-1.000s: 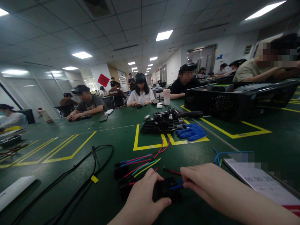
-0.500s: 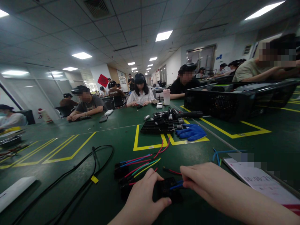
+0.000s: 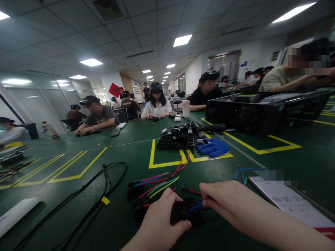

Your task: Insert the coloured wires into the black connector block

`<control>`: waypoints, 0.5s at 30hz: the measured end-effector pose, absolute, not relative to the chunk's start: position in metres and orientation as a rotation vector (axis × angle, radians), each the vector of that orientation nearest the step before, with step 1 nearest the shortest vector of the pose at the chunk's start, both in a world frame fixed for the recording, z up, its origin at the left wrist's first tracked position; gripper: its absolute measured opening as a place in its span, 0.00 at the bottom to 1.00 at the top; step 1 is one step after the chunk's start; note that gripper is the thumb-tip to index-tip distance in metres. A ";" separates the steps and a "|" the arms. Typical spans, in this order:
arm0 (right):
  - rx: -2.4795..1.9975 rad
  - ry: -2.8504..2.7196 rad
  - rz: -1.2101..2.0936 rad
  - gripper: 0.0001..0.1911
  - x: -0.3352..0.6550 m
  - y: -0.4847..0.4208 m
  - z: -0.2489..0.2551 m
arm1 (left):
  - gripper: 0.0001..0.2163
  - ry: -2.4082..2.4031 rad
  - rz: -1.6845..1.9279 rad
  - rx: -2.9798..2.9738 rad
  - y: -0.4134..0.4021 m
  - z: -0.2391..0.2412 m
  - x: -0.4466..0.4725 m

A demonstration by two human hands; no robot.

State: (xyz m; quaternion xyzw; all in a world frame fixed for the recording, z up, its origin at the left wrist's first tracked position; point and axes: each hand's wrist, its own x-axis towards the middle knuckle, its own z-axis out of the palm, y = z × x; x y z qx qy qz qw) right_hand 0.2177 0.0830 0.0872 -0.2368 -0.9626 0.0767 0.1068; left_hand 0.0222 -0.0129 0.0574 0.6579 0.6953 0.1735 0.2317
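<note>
Head view, left hand (image 3: 159, 223) gripping black connector block (image 3: 187, 213), right hand (image 3: 225, 202) pinching blue wire (image 3: 195, 207), tablet (image 3: 288, 205) edge just beside it

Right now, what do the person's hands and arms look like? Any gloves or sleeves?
The left hand and the right hand wear no gloves, and no ring or watch shows. The right forearm has no sleeve up to the picture's edge. Little of the left arm shows.

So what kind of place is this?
Probably an electronics assembly or training workshop: long green bench with yellow tape boxes, seated people working along it, and coloured wires at the black block your left hand holds while your right hand pinches a blue wire.
</note>
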 end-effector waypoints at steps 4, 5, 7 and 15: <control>-0.666 -2.843 0.190 0.09 0.216 0.083 0.088 | 0.15 1.915 0.458 1.823 -0.013 0.057 0.022; -0.645 -2.831 0.152 0.09 0.215 0.083 0.088 | 0.15 1.910 0.457 1.827 -0.013 0.058 0.022; -0.646 -2.845 0.090 0.09 0.214 0.083 0.088 | 0.15 1.904 0.458 1.828 -0.013 0.058 0.022; -0.634 -2.819 0.072 0.09 0.213 0.082 0.087 | 0.14 1.894 0.495 1.848 -0.013 0.055 0.021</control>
